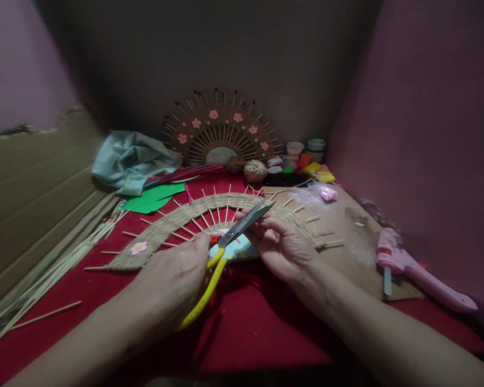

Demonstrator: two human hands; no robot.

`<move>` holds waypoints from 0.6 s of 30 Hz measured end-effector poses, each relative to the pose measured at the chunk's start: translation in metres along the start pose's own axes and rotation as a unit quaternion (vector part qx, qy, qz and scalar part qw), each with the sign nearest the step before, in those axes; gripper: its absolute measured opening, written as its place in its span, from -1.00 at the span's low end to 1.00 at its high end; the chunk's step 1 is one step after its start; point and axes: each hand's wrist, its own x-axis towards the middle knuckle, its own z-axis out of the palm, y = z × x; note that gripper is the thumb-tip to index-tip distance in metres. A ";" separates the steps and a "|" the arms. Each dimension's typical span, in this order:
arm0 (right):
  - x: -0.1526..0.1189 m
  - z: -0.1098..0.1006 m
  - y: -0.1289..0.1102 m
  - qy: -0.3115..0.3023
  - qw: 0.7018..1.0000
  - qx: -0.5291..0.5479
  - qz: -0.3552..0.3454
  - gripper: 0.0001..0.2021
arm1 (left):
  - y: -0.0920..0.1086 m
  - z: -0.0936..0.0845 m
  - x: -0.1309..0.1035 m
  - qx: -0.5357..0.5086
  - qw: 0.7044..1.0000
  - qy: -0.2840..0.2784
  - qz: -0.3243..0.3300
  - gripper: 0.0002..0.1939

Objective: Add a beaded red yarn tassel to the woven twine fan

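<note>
In the middle of the head view, scissors (233,232) with yellow handles point up and to the right, their blades slightly apart. My left hand (179,277) is closed around the handles; a small orange-red piece shows beside its fingers. Behind and beside the blades, my right hand (280,244) has its fingers curled together, and what they may pinch is too small to make out. Under both hands lies a half-round fan frame (226,201) of thin sticks woven with twine. It carries a pink flower (139,248) at its left end and a pale blue half-disc (248,250) at its centre.
A finished-looking fan (213,126) with pink flowers stands against the back wall. Green sheets (155,199), a pale blue cloth (135,158) and loose sticks (60,277) lie left. A twine ball (255,171), tubs (316,150) and a pink glue gun (413,266) sit right.
</note>
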 end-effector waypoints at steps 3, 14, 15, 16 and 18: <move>0.000 0.000 0.000 -0.005 1.000 0.004 0.001 -0.84 | -0.001 0.001 0.000 0.018 1.000 -0.006 0.000 -0.70; 0.000 0.000 -0.001 0.004 1.000 0.022 0.012 -0.82 | -0.005 0.003 0.002 0.039 0.999 0.003 -0.013 -0.66; 0.000 0.000 -0.001 0.005 1.000 0.025 0.013 -0.82 | -0.005 0.002 0.002 0.044 0.999 -0.002 -0.017 -0.65; 0.000 0.000 -0.001 0.008 1.000 0.026 0.014 -0.82 | -0.005 0.002 0.002 0.048 0.999 -0.006 -0.019 -0.63; 0.001 0.000 -0.001 0.014 0.999 0.025 0.017 -0.84 | -0.003 0.000 0.002 0.059 0.998 -0.016 -0.028 -0.62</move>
